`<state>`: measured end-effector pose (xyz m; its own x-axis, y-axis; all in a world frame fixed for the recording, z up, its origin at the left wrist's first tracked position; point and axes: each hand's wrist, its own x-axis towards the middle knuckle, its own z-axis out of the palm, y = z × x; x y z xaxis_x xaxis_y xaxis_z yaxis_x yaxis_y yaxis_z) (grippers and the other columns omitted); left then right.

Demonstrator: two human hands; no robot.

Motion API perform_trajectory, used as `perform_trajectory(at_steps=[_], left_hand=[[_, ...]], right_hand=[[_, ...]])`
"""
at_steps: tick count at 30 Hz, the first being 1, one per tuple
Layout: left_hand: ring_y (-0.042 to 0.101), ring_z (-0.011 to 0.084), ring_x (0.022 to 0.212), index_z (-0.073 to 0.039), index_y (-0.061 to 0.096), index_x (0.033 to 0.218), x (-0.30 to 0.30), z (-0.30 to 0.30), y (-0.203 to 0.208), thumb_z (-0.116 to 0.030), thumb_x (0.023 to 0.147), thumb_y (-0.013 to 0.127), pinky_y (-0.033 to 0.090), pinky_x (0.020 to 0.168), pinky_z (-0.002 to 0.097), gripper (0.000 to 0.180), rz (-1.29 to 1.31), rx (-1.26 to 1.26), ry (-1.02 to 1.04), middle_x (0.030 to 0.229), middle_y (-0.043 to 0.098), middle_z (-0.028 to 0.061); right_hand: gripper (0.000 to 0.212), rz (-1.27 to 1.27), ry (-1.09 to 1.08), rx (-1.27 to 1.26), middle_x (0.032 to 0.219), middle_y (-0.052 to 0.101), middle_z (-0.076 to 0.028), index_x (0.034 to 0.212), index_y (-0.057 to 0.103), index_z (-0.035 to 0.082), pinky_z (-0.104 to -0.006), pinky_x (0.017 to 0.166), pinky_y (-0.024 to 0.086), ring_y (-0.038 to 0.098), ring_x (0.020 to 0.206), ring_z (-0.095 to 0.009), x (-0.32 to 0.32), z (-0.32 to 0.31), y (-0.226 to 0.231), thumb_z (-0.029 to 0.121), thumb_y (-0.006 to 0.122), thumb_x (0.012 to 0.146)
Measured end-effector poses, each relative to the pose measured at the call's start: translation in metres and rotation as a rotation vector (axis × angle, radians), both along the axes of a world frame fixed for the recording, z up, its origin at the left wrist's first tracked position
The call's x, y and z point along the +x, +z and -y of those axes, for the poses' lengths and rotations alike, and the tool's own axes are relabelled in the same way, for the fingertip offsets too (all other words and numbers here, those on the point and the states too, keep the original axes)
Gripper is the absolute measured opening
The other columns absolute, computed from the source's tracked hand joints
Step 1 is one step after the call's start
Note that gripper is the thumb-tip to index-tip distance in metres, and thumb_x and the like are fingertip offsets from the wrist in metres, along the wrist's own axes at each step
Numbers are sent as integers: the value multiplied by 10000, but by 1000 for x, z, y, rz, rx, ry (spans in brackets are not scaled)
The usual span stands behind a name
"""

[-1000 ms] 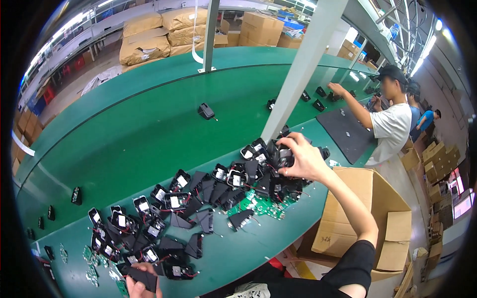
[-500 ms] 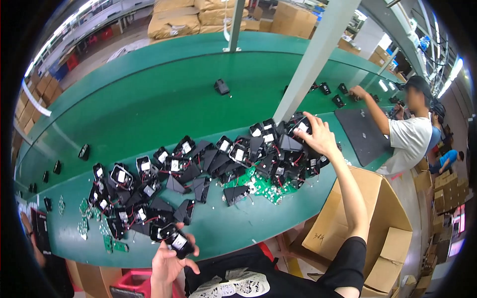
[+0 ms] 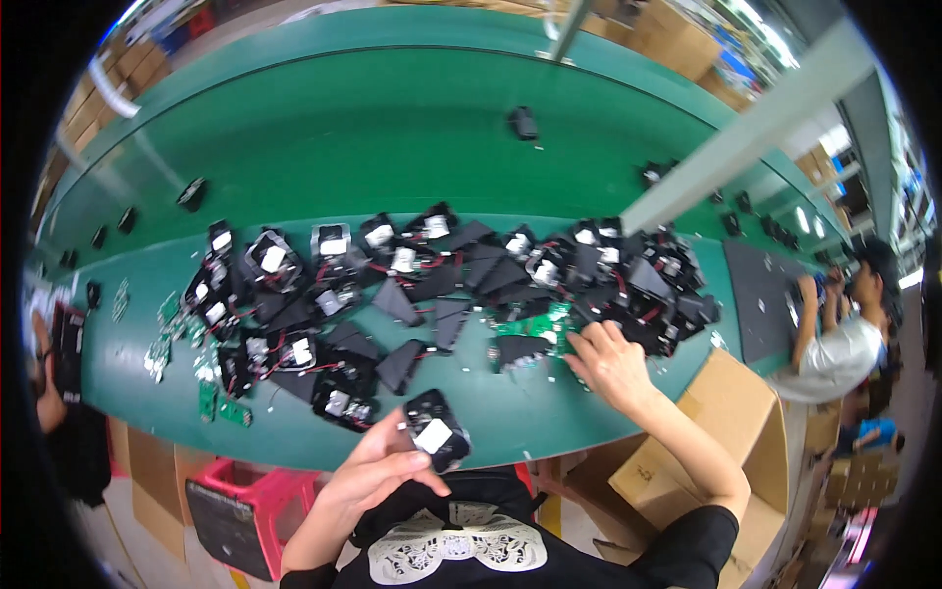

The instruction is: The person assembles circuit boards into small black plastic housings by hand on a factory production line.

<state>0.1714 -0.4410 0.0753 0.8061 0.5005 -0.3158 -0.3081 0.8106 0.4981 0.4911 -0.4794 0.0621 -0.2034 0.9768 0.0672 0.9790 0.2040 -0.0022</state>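
My left hand is closed round the side of a black plastic housing with a white label, held above the bench's near edge. My right hand rests low over the bench, its bent fingertips at the right edge of the small green circuit boards. Whatever those fingers may grip is hidden. A dark wedge-shaped cover lies just left of them. Behind, black housings with red wires and white labels are heaped in a long row.
More green circuit boards lie at the bench's left. Beyond runs a green belt with scattered housings. A slanted grey post rises at right. An open carton stands near my right arm, a pink stool below left. A co-worker sits far right.
My right hand has left the heap's far right end and come down nearer, to the circuit boards. My left hand still holds the housing, now turned and further right. The view has shifted.
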Motion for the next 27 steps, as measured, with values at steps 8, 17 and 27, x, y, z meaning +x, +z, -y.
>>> perform_trajectory(at_steps=[8, 17, 27], left_hand=[[554, 271, 986, -39, 227, 1324, 1, -3, 0, -60, 783, 572, 535, 719, 433, 642, -34, 27, 53, 1162, 472, 159], [523, 195, 963, 14, 246, 1288, -2, -7, 9, -31, 777, 633, 525, 732, 343, 643, -195, 359, 197, 1152, 442, 119], [475, 191, 1083, 13, 302, 1288, -11, 1, 10, 30, 742, 644, 528, 787, 297, 645, -313, 670, 408, 1223, 425, 110]], right_hand=[[106, -707, -336, 157, 680, 543, -66, 865, 646, -33, -275, 506, 408, 529, 616, -131, 1, -28, 38, 24, 602, 787], [126, -1841, -339, -653, 833, 596, -73, 907, 595, -26, -247, 470, 537, 614, 701, -147, -92, -50, 70, 78, 563, 843], [157, -2132, -265, -1104, 879, 622, -154, 954, 543, -26, -271, 452, 549, 653, 780, -233, -120, -37, 63, 91, 537, 850]])
